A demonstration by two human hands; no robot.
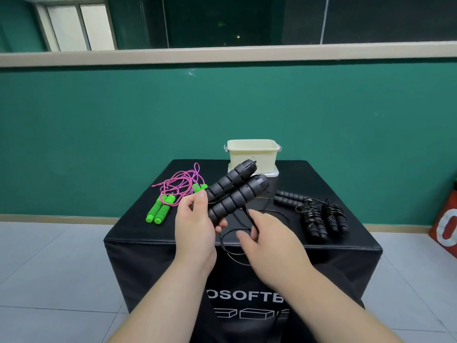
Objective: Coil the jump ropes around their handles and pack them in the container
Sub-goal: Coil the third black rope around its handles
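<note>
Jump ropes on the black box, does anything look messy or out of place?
The pink rope lies in a loose tangle beside its green handles, uncoiled. The black cord from the left hand's black handles, pinched by the right hand, spills over the box's front edge.

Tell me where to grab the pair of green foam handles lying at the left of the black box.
Grip across both green foam handles at their ribbed middles, coming from above on the near left. They lie side by side, and the pink cord tangles off their far ends, so the near ends are free.
</note>
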